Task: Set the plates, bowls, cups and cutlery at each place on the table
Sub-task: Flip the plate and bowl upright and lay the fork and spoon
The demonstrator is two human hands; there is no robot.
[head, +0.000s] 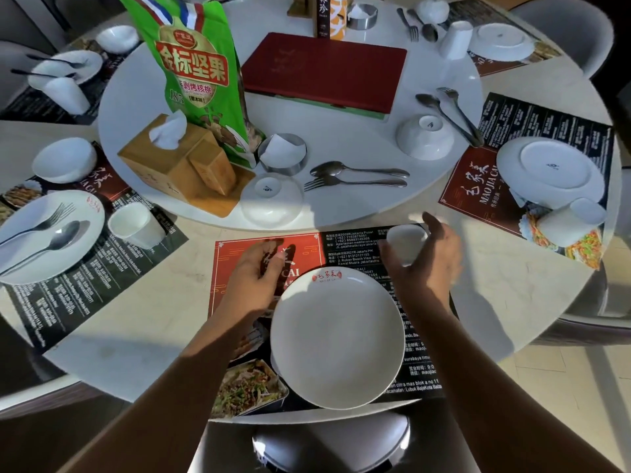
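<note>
Near place: cup in hand, to be set down beside the plate.

Right hand (423, 254) grips a white cup (404, 242) over the far right corner of the placemat (225, 268), just beyond the rim of the plate (336, 336). I cannot tell whether its base touches yet. Left hand (256, 274) hovers left of the plate, fingers loosely curled, nothing in it. Best to seat the cup flat on the mat, clear of the rim, and release only once it is steady. Upturned bowl (271, 199), spoon (358, 169) and fork (355, 182) lie on the raised centre of the worktop (164, 319), not yet brought over.
</note>
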